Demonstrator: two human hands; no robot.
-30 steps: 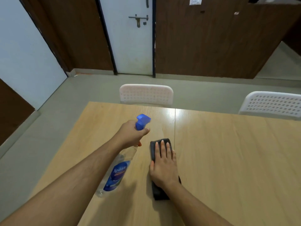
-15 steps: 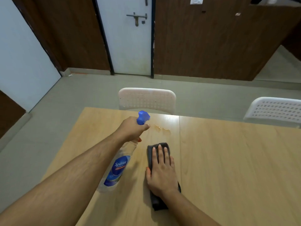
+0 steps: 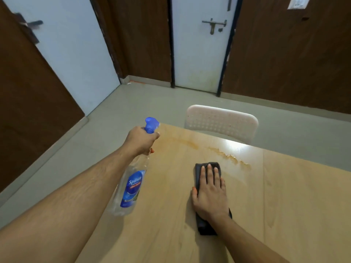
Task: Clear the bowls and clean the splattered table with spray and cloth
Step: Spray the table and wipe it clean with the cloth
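Left hand [image 3: 141,138] grips spray bottle [image 3: 133,184]; our right hand [image 3: 209,194] lies flat on cloth [image 3: 206,227] — orange spill [image 3: 230,157] streaks just beyond its fingertips, tabletop [image 3: 284,205] far edge.

1. The spray bottle [image 3: 131,188] is clear plastic with a blue trigger head and a blue "Sparkle" label. It is held up off the table, tilted, its nozzle aimed toward the far edge.
2. The cloth [image 3: 206,227] is dark grey and folded into a long strip, lying flat on the table.
3. The table [image 3: 284,205] is light wood. An amber streak of spilled liquid [image 3: 230,156] runs along its far edge, just beyond the cloth's far end.
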